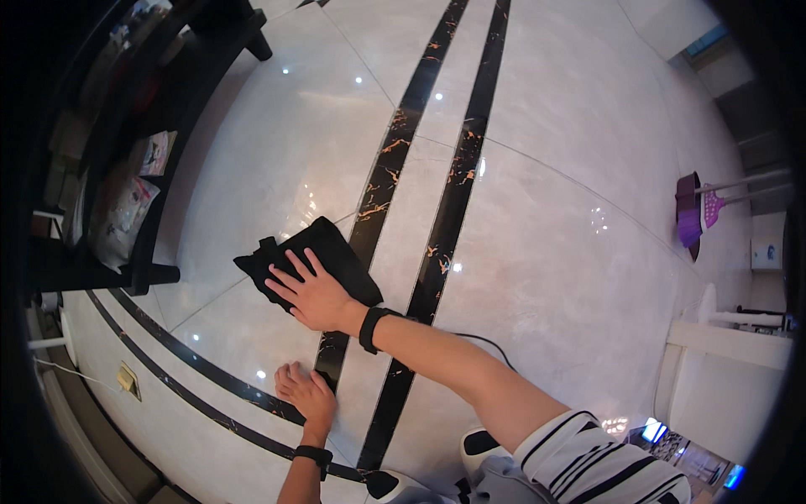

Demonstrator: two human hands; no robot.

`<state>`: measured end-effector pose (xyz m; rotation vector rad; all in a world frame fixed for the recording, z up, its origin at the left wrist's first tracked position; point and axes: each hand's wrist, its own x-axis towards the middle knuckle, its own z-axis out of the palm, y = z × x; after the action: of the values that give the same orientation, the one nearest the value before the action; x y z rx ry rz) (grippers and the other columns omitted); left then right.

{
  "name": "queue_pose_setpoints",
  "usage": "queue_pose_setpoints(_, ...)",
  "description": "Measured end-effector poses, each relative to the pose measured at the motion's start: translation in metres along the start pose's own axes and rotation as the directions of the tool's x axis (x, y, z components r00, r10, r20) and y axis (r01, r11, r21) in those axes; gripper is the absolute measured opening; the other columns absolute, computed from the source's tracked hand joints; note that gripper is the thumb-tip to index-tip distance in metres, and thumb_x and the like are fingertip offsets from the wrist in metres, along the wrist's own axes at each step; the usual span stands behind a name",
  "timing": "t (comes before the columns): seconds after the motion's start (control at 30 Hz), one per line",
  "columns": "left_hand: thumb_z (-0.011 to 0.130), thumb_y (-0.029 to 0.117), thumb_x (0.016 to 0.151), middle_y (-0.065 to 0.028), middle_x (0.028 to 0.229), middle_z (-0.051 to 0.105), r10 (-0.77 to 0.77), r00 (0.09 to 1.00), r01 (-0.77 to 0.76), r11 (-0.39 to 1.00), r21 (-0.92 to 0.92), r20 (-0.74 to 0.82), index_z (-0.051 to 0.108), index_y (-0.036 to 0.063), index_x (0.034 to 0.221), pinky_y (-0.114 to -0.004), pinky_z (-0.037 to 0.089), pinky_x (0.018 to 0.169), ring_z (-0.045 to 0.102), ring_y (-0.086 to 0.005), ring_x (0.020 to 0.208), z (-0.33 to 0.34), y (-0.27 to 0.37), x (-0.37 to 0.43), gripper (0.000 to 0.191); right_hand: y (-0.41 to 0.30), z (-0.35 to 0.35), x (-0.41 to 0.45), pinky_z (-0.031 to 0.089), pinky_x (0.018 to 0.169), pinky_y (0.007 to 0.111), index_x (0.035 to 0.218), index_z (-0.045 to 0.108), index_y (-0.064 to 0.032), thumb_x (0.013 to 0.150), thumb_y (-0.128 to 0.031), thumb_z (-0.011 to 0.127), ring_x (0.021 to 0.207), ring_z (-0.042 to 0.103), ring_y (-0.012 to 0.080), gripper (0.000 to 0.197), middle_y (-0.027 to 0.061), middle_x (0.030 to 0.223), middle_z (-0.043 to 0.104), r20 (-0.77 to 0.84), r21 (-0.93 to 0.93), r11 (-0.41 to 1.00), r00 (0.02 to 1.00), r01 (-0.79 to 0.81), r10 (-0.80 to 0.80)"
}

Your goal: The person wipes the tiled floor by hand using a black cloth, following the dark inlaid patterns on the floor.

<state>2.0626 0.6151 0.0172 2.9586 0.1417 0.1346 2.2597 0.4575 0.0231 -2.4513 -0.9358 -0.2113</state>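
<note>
A folded black cloth item [337, 258], perhaps a garment, lies on the glossy tiled floor, with a small tab sticking out at its upper left side. My right hand [315, 295] rests flat on it, fingers spread, gripping nothing. Below the cloth, my left hand [305, 392] is at the floor, apart from the cloth, its fingers slightly curled and holding nothing that I can see. Both wrists carry black bands.
A dark shelf unit [165, 274] holding plastic-wrapped packets [129, 214] stands at left. A brass floor socket [128, 380] is at lower left. A purple broom [711, 208] and dustpan [687, 201] stand at far right, above white furniture [718, 378]. My shoes show at the bottom.
</note>
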Motion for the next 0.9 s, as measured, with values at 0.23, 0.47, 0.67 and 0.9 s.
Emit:
queue_pose_setpoints(0.23, 0.050, 0.013, 0.085, -0.0216, 0.128, 0.038, -0.013, 1.000, 0.014, 1.000, -0.007, 0.010, 0.041, -0.0018, 0.122, -0.050, 0.019, 0.103, 0.030, -0.0379, 0.125, 0.002, 0.001, 0.000, 0.041, 0.213, -0.107, -0.047, 0.034, 0.100, 0.059, 0.134, 0.047, -0.0133, 0.085, -0.032, 0.055, 0.123, 0.041, 0.0384, 0.053, 0.0136, 0.142, 0.041, -0.303, -0.455, 0.723, 0.854, -0.520, 0.423)
queue_pose_setpoints(0.47, 0.051, 0.017, 0.083, -0.0238, 0.126, 0.037, -0.017, 0.998, 0.016, 1.000, 0.019, 0.054, 0.041, -0.0036, 0.119, -0.054, 0.020, 0.101, 0.028, -0.0402, 0.125, 0.004, 0.006, 0.005, 0.042, 0.323, -0.179, -0.146, 0.009, 0.108, 0.064, 0.149, 0.024, -0.0258, 0.092, -0.053, 0.040, 0.140, 0.013, 0.0467, 0.065, 0.0097, 0.158, 0.011, -0.386, -0.255, 0.148, 0.241, -0.956, 0.891)
queue_pose_setpoints(0.67, 0.050, 0.018, 0.082, -0.0246, 0.125, 0.037, 0.002, 0.999, -0.004, 1.000, 0.029, 0.042, 0.040, -0.0037, 0.118, -0.056, 0.018, 0.101, 0.027, -0.0416, 0.125, 0.005, -0.002, 0.001, 0.044, 0.198, -0.089, 0.015, 0.032, 0.095, 0.067, 0.129, 0.051, -0.0197, 0.082, -0.033, 0.057, 0.124, 0.039, 0.0414, 0.049, 0.0145, 0.138, 0.042, -0.346, -0.419, 0.754, 0.857, -0.506, 0.383)
queue_pose_setpoints(0.9, 0.051, 0.020, 0.086, -0.0250, 0.125, 0.036, -0.032, 0.997, 0.031, 0.999, 0.006, 0.074, 0.038, -0.0053, 0.119, -0.053, 0.018, 0.102, 0.029, -0.0406, 0.124, -0.002, -0.010, -0.003, 0.043, -0.092, 0.057, 0.015, 0.015, 0.111, 0.062, 0.136, 0.049, -0.0193, 0.082, -0.038, 0.058, 0.138, 0.027, 0.0379, 0.058, 0.0063, 0.141, 0.045, 0.094, 0.022, 0.991, 0.987, 0.129, -0.131)
